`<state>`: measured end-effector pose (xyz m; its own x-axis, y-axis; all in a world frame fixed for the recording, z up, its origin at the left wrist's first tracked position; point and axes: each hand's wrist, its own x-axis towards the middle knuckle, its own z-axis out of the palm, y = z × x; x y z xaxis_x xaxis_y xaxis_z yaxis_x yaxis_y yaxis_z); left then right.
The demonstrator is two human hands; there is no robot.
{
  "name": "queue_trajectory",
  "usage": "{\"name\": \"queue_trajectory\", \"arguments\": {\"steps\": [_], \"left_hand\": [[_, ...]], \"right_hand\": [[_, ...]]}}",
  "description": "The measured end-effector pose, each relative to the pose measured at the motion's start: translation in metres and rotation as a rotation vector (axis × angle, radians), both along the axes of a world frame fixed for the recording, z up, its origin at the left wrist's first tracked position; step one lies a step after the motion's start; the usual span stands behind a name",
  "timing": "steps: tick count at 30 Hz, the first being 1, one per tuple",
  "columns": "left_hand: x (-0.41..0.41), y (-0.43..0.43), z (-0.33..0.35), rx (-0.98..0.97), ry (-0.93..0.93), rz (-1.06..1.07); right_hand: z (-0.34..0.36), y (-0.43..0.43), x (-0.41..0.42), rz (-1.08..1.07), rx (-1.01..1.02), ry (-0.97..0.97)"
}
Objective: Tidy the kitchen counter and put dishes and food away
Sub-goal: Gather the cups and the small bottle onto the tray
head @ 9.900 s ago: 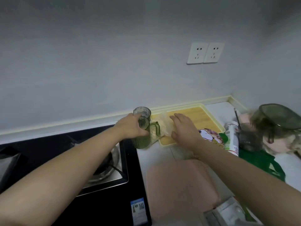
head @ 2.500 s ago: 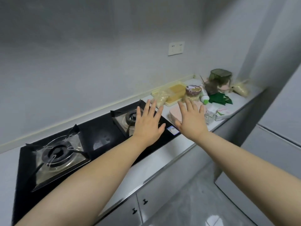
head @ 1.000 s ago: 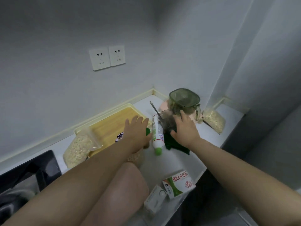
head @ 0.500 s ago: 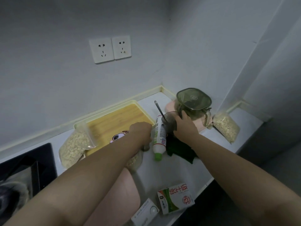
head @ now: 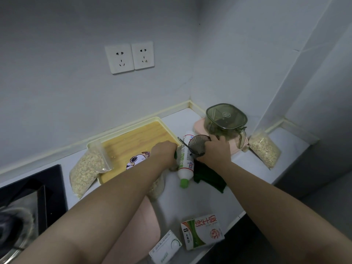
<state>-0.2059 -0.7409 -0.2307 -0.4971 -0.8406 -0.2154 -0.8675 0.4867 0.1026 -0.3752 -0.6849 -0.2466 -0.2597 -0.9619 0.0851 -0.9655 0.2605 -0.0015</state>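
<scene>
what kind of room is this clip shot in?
Most likely a small home kitchen: a gas hob set into the counter at the left, wall sockets above it, and food lying out, a bag of oats and a milk carton.

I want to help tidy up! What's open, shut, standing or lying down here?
Jug: upright, lid on.
Cup: spoon inside, gripped by right hand.
Bottle: lying down, cap on.
Carton: lying on its side.
Jar: lid on.
Sockets: nothing plugged in.
Left hand: curled by bottle, hold unclear.
</scene>
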Motion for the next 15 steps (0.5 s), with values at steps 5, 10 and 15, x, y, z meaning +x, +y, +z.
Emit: {"name": "queue_trajectory", "arguments": {"steps": [5,10,15], "left_hand": [[0.013,-0.001,0.003,-0.028,0.103,0.016],[0.027,0.006,0.024,-0.097,0.257,0.066],[0.049,0.018,0.051,-0.163,0.331,0.09]], "right_hand": [[0.008,0.0,0.003,-0.101,-0.03,-0.122],[0.029,-0.001,0.014,-0.139,-0.062,-0.217],[0.055,0.006,0.038,-0.126,-0.11,-0.243]]}}
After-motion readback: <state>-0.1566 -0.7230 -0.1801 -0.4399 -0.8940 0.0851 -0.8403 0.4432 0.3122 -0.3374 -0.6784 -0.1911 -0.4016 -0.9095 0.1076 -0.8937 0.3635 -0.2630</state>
